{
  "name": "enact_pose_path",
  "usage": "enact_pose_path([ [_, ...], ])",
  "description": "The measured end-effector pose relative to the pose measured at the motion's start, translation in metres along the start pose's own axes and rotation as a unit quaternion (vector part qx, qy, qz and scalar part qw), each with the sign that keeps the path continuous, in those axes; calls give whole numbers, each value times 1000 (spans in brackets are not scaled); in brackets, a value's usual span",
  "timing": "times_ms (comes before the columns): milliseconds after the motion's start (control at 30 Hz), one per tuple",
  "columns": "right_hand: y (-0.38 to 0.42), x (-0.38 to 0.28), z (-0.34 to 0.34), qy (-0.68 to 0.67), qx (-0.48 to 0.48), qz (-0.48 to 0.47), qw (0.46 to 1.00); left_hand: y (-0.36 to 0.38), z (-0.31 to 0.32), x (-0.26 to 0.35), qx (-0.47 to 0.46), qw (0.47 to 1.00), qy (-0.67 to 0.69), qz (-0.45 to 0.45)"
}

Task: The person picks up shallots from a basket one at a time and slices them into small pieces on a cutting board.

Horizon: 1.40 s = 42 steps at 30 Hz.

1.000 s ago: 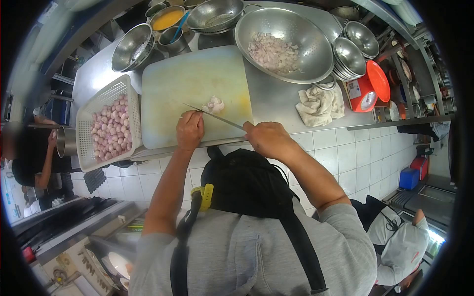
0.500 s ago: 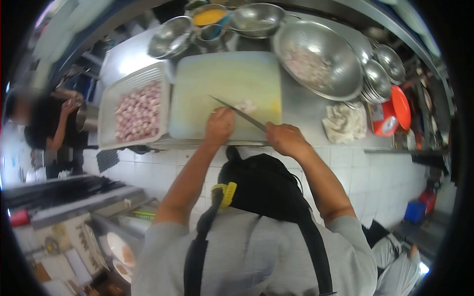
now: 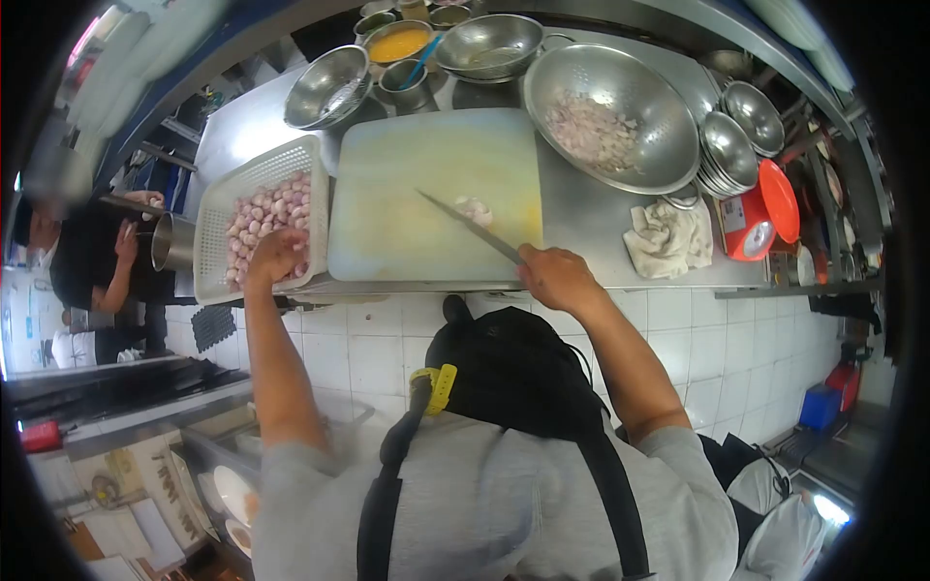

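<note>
My left hand [image 3: 276, 256] is in the white plastic basket [image 3: 215, 223], over its near right part, with fingers bent and apart on the peeled shallots [image 3: 266, 208]. My right hand [image 3: 559, 276] is wrapped round the handle of a knife [image 3: 470, 225] at the near right edge of the cutting board [image 3: 417, 145]. The blade slants up and left across the board, its tip near the middle. A small heap of cut shallot [image 3: 476, 210] lies on the board just beyond the blade.
Behind the board's right side stands a large perforated metal bowl [image 3: 668, 126] with chopped shallots. A crumpled cloth [image 3: 668, 237], red scale [image 3: 748, 232] and stacked bowls [image 3: 727, 155] sit at right. Metal bowls [image 3: 489, 44] line the back. Another person [image 3: 92, 257] works at left.
My left hand has moved left from the board into the basket of shallots. My right hand keeps the knife in nearly the same place. The view has shifted slightly.
</note>
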State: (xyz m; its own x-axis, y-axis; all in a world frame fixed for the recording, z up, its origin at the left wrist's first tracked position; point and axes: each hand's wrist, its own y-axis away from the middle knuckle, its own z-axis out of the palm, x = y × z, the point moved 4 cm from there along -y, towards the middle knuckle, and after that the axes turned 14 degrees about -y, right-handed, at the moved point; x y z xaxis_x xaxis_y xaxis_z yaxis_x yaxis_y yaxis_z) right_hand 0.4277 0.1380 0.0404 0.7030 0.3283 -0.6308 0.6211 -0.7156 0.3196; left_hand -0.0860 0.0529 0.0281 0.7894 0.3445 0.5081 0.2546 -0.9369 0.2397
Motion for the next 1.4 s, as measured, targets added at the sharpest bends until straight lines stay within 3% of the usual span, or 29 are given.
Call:
enact_pose_path([
  [67,-2,2,-6,-6,15,21,1000,8,11,11,-69,992,-42,-102],
  [167,-1,-6,-5,-15,-5,11,1000,4,15,-1,-16,996,-67,-52],
  [267,0,2,11,-19,17,-14,1000,13,6,2,157,987,-36,-9],
  [367,2,5,10,-22,10,-13,1000,8,17,2,125,982,-140,11],
  [467,1,5,13,-27,-1,0,1000,13,15,14,88,993,-72,-37],
  [567,3,-1,11,-20,-12,7,1000,18,5,16,180,982,-30,-53],
  [667,6,-5,11,-33,-11,17,999,20,12,39,197,967,162,7],
  [767,5,-1,14,-27,-10,18,999,13,40,93,214,966,100,103],
  [833,5,-2,14,-27,-10,21,999,17,60,144,147,984,67,75],
  [900,5,-1,14,-22,-9,22,999,6,103,168,128,975,93,158],
  [967,5,-1,15,-17,-5,20,1000,1,136,189,129,971,36,200],
  [1067,7,-5,15,-13,-12,34,999,-2,162,198,159,962,-85,206],
  [1167,9,-4,18,-13,-9,20,1000,-1,169,199,220,946,-109,211],
  [1400,9,-6,23,3,5,22,1000,-4,177,197,267,939,1,217],
])
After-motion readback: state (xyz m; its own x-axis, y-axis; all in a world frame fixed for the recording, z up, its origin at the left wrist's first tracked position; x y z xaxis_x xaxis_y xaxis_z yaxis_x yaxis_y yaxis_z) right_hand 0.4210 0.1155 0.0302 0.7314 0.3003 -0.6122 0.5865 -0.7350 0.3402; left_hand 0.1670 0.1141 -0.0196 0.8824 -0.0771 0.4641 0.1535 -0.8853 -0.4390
